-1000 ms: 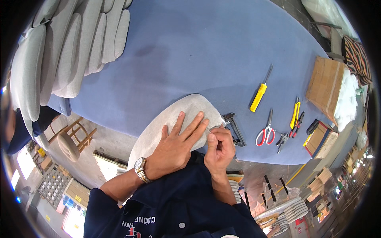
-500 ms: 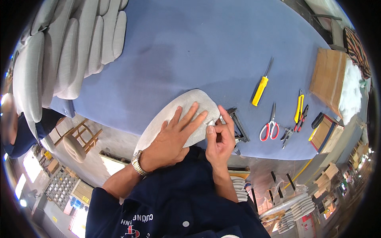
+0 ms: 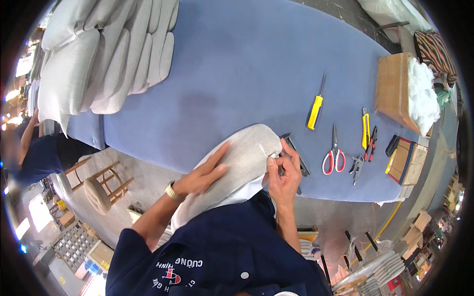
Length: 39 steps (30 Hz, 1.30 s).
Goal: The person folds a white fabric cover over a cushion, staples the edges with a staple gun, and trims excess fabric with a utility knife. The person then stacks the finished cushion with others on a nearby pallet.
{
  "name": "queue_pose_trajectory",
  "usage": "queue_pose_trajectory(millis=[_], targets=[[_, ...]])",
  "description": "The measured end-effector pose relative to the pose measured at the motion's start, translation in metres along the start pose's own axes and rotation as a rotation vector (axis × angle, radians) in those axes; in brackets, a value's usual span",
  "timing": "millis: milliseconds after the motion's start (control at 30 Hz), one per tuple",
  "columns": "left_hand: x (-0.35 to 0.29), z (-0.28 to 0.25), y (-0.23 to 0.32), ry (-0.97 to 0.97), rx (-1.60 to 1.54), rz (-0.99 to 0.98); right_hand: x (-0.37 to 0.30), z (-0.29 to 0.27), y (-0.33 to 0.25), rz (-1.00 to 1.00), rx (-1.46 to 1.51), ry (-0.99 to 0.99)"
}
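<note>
Light grey woven fabric covers the rounded, padded cushion point(image 3: 242, 148) at the near edge of the broad blue-covered table point(image 3: 237, 64), partly over the tabletop and reaching back to the wearer's navy shirt point(image 3: 222, 241). Some white material point(image 3: 249, 191) shows along its lower right side. The left hand point(image 3: 205, 173), slightly blurred, lies over the cushion's left part with fingers stretched and parted, not closed around anything; a gold-coloured metal wristwatch point(image 3: 173, 192) circles that wrist. The right hand point(image 3: 284, 177) pinches the cushion's right edge between thumb and fingers; whether something small sits in that pinch, I cannot tell.

Just beside the right hand lies a black metal tool point(image 3: 298, 157), partly hidden. Farther right on the table are a yellow-handled tool with a slim metal shaft point(image 3: 315, 112), scissors with red-and-white handles point(image 3: 334, 160), a yellow utility knife point(image 3: 365, 129), red-and-black pliers point(image 3: 371, 144) and a small grey metal hand tool point(image 3: 356, 168). Beyond them stands a brown cardboard box point(image 3: 391, 91) with fluffy white stuffing point(image 3: 422, 96). At the far left, many light grey cushions point(image 3: 116, 59) lean in a row; beside them, a co-worker in dark clothes point(image 3: 39, 158) stands.
</note>
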<state>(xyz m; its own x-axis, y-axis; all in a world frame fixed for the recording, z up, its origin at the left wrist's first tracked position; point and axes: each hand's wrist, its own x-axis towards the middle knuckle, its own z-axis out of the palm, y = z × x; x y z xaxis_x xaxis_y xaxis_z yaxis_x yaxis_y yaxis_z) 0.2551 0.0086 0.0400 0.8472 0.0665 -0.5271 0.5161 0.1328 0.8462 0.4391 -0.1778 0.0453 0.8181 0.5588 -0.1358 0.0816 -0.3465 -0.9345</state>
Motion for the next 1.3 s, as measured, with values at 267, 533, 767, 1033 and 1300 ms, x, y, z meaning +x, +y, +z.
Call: queue_pose_trajectory(millis=[267,533,767,1033,1300], targets=[[-0.023,0.009,-0.007,0.05,0.228,-0.085,0.013,-0.002,0.001,-0.029,0.04,-0.02],[0.058,0.012,0.045,-0.1,0.354,0.046,0.019,-0.007,0.0,0.043,0.124,-0.055],[0.077,0.008,0.06,-0.142,0.391,0.02,0.01,0.009,0.01,0.071,0.313,0.019],[0.077,0.025,0.066,0.033,0.606,0.007,0.002,0.02,0.023,0.117,0.403,0.002],[0.072,0.029,0.072,0.043,0.703,0.033,-0.001,0.02,0.034,0.085,0.42,-0.033]])
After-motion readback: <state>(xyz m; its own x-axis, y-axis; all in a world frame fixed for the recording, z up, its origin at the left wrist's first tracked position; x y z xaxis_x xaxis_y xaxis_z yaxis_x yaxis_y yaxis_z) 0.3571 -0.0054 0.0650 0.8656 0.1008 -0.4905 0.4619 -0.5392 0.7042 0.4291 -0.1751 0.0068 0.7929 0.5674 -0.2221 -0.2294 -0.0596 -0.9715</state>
